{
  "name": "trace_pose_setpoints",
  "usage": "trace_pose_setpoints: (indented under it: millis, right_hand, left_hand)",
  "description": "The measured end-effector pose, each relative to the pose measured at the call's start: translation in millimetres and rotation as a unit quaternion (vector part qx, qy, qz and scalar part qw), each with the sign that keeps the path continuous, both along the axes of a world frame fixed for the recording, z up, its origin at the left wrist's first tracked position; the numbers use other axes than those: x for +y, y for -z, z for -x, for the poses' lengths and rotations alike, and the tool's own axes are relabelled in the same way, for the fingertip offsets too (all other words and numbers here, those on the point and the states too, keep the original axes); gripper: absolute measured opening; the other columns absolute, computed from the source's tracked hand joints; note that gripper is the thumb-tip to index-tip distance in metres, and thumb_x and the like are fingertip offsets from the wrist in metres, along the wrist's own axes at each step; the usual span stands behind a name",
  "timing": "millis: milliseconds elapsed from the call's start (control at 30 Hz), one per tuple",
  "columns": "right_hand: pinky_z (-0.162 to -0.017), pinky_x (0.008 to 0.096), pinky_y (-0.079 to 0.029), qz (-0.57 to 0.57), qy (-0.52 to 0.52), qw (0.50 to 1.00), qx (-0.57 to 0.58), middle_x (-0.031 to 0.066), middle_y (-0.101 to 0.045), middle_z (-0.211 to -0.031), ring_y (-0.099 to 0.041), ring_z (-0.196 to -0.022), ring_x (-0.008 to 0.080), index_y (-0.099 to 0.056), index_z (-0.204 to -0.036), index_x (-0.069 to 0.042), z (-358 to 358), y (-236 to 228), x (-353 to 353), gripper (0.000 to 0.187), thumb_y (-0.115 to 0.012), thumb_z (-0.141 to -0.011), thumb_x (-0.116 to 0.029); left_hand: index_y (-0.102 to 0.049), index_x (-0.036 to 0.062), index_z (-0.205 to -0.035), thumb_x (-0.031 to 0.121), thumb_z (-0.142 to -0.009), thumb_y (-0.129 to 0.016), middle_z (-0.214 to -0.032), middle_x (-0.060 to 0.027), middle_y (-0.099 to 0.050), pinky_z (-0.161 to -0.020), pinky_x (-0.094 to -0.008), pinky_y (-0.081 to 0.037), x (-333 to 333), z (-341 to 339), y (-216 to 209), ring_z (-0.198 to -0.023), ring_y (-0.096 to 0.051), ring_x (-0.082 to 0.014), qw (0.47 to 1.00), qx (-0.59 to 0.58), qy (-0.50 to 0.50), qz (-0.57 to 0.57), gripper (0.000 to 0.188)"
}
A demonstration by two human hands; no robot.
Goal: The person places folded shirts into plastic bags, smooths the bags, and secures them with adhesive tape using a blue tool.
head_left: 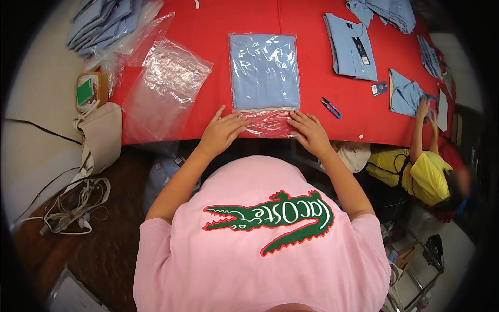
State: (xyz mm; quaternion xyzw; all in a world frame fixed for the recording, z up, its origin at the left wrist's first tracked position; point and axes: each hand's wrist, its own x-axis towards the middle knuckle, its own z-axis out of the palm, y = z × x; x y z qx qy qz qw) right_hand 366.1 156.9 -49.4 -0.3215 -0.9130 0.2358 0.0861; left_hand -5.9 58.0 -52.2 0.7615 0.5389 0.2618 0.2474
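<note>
A light blue folded shirt (pixel 265 70) lies inside a clear plastic bag (pixel 267 125) right in front of me. The bag's near end, past the shirt's lower edge, is a crinkled flap of film flat on the table. My left hand (pixel 223 133) rests its outstretched fingers on the flap's left corner. On the opposite corner lies my right hand (pixel 312 132), palm down with its fingers extended. Both hands touch the film from above. To the left is a pile of clear plastic bags (pixel 169 93). Small blue-handled thread snips (pixel 331 107) lie to the right.
A red cloth (pixel 312 57) covers the table. Folded blue shirts (pixel 106 23) are stacked at the far left; a tagged shirt (pixel 351 49) lies at the far right. A co-worker in yellow (pixel 429 177) handles another shirt (pixel 404 93). Cables (pixel 78 205) hang beside the table's left end.
</note>
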Motion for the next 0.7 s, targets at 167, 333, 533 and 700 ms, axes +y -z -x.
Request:
trace_pose_setpoints:
  millis: [167,333,533,700]
  right_hand:
    - [-0.083,0.0282,-0.056,0.248,0.310,0.865,0.306,0.0059,-0.077,-0.091,-0.069,-0.087,0.0109,-0.077,-0.111,0.004,39.8,13.1,20.0,0.025,-0.067,-0.110,-0.018]
    - [-0.069,0.0423,-0.056,0.212,0.420,0.852,0.230,0.0083,-0.073,-0.077,-0.072,-0.073,0.0260,-0.072,-0.094,-0.001,71.1,15.3,60.9,0.030,-0.068,-0.108,-0.027]
    - [-0.078,0.0525,-0.054,0.048,0.471,0.881,0.012,0.0128,-0.077,-0.091,-0.074,-0.091,0.0384,-0.067,-0.096,-0.009,104.9,-4.6,69.6,0.027,-0.072,-0.102,-0.035]
    - [-0.110,0.0513,-0.046,-0.191,0.277,0.937,0.095,0.0148,-0.068,-0.139,-0.062,-0.130,0.0384,-0.065,-0.129,-0.005,93.0,-9.8,66.3,0.032,-0.070,-0.101,-0.021]
  left_hand:
    - [-0.077,0.0025,-0.105,0.025,-0.112,-0.061,-0.089,-0.0111,-0.080,-0.084,-0.0412,-0.063,50.8,2.9,-6.3,-0.081,-0.078,-0.0224,0.955,-0.209,-0.150,0.149,0.028]
    - [-0.073,-0.0008,-0.100,0.034,-0.113,-0.058,-0.078,-0.0158,-0.075,-0.063,-0.0425,-0.059,99.0,-13.3,-20.2,-0.062,-0.073,-0.0261,0.901,-0.211,-0.276,0.259,0.040]
    - [-0.072,-0.0028,-0.107,0.026,-0.110,-0.056,-0.090,-0.0165,-0.077,-0.075,-0.0510,-0.059,112.8,-14.9,1.0,-0.080,-0.076,-0.0362,0.942,0.063,-0.289,0.160,0.033]
    - [-0.058,0.0050,-0.146,0.028,-0.105,-0.061,-0.154,-0.0200,-0.056,-0.113,-0.0554,-0.045,103.9,-29.5,-2.7,-0.141,-0.055,-0.0382,0.965,0.142,-0.207,-0.074,0.047]
